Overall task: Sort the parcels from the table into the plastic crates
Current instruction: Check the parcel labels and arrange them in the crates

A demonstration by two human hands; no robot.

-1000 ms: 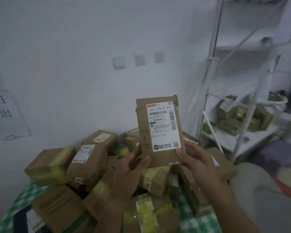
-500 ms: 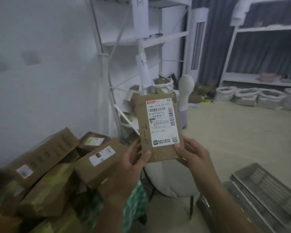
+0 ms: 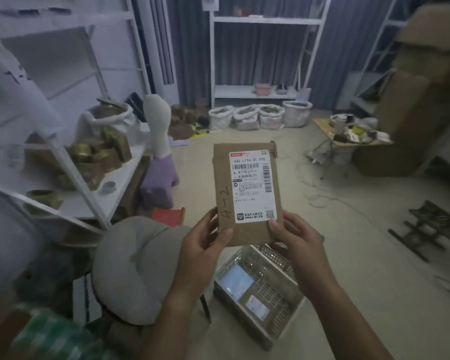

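I hold a flat brown cardboard parcel (image 3: 224, 178) upright in front of me, with a white shipping label and "A-2" handwritten on it. My left hand (image 3: 202, 246) grips its lower left edge, thumb on the front. My right hand (image 3: 294, 235) grips the lower right corner the same way. Directly below the parcel, on the floor, stands a grey plastic crate (image 3: 273, 289) with two labelled parcels (image 3: 255, 305) lying in it. The table's green checked cloth (image 3: 50, 339) shows at the bottom left corner.
A grey cushioned chair (image 3: 130, 271) stands left of the crate. White shelving (image 3: 83, 198) with parcels is at the left, another rack (image 3: 260, 55) at the back with several white sacks (image 3: 257, 116) before it. Tall cardboard boxes (image 3: 416, 100) and a cluttered small table (image 3: 353, 136) are at the right.
My view has swung right, away from the parcel pile on the table toward the room and down to the crate. Both hands keep the same hold on the parcel.
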